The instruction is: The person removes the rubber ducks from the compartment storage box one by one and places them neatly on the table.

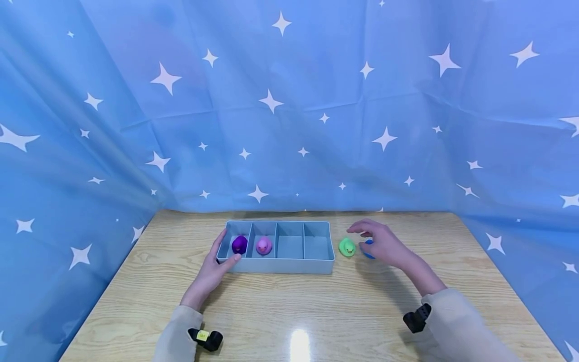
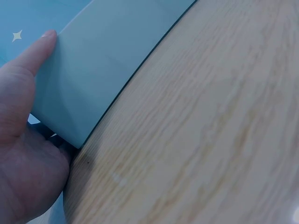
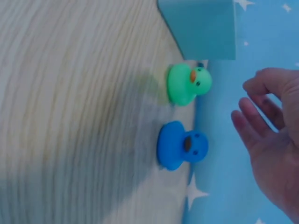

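A blue-grey tray [image 1: 289, 265] with a row of compartments stands on the table; a purple duck [image 1: 239, 245] lies in the leftmost one and a pink duck [image 1: 264, 245] in the one beside it. My left hand [image 1: 212, 269] holds the tray's left end, thumb on the front wall [image 2: 107, 60], fingers along the side. Right of the tray sit a green duck [image 1: 347, 247] [image 3: 182, 85] and a blue duck [image 1: 368, 249] [image 3: 173, 145]. Above the blue duck hovers my right hand [image 1: 384, 245] [image 3: 275, 126], fingers loosely bent, touching neither duck.
The wooden table [image 1: 262, 311] reaches back to a blue curtain [image 1: 298, 125] with white stars, which also hangs along both sides. A bright reflection lies on the table near its front.
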Demonstrator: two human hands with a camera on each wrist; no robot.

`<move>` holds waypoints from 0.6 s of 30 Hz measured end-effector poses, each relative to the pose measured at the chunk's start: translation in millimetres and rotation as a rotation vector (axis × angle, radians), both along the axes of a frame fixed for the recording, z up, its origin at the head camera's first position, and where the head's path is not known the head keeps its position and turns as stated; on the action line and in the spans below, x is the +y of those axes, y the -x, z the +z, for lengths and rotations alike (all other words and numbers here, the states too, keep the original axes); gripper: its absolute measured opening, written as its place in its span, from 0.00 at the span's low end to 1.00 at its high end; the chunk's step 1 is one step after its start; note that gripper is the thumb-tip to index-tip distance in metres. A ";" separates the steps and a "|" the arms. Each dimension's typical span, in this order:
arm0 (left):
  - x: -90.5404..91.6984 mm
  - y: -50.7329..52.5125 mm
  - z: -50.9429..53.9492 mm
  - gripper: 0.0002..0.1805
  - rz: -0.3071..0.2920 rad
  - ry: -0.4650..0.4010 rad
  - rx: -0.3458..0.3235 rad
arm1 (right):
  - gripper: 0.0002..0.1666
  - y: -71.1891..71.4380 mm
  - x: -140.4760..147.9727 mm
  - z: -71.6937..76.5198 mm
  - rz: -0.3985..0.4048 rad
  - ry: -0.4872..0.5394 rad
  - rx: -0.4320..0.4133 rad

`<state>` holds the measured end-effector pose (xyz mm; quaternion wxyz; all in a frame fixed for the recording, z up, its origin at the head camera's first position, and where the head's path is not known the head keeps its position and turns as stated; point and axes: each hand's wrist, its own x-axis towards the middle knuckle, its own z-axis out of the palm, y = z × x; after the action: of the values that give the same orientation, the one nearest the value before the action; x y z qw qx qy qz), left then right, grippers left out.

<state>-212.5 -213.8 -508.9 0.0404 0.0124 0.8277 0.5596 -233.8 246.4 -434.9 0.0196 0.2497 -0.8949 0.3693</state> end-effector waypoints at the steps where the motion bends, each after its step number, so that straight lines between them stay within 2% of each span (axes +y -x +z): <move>1: 0.1 0.0 -0.2 0.48 0.001 -0.001 0.000 | 0.26 0.4 -1.7 0.4 0.005 0.006 -0.001; 11: 0.1 -0.3 0.7 0.48 0.002 0.007 -0.007 | 0.28 2.1 -35.9 13.6 0.042 0.078 -0.038; 18: 0.9 -0.9 1.6 0.48 -0.003 -0.001 -0.015 | 0.25 6.5 -65.8 19.1 0.126 0.128 -0.048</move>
<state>-211.7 -212.9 -507.3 0.0471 0.0093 0.8272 0.5598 -240.3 180.6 -415.9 -0.0093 0.2946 -0.8522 0.4323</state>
